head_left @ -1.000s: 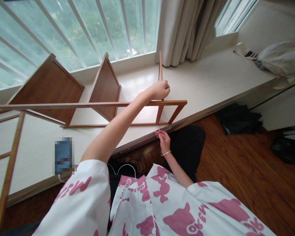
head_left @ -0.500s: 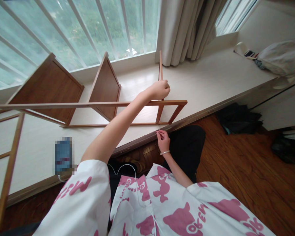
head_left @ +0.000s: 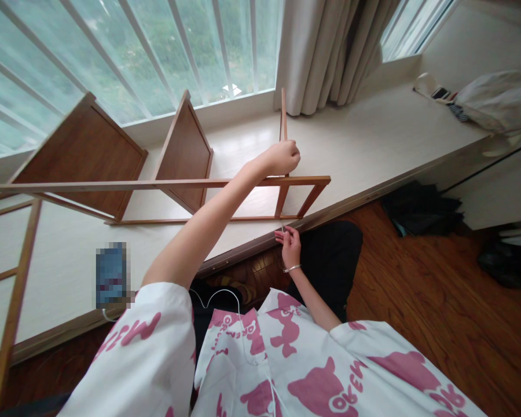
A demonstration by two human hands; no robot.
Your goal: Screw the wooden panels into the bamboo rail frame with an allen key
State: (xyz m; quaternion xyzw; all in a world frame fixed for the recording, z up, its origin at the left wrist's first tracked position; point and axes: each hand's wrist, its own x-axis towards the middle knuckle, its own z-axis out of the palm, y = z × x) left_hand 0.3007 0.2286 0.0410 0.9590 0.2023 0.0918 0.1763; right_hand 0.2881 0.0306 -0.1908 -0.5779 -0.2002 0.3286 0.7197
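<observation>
A brown wooden shelf unit lies on its side, with its long side frame [head_left: 178, 184] running across the view. My left hand [head_left: 282, 157] reaches over this frame and is closed around the edge of the rightmost shelf board [head_left: 283, 116]. Below the unit's near lower rail [head_left: 243, 219], my right hand [head_left: 291, 246] pinches a thin, light-coloured rod [head_left: 282, 229] between thumb and fingers. The rod points up at the rail near its right end; whether it touches there is too small to tell. Two more shelf boards, the middle one [head_left: 184, 156] and the left one [head_left: 84, 156], stand between the frames.
The unit rests on a pale window ledge [head_left: 364, 136]. A second wooden frame [head_left: 19, 289] leans at the far left, beside a blurred phone-like object [head_left: 112, 277] with a white cable. A curtain [head_left: 316, 58] hangs behind, and a pale bag [head_left: 499, 104] lies far right.
My right hand has turned slightly, its fingers loosening and shifting around the thin rod. My left hand and the shelf unit stay almost where they were.
</observation>
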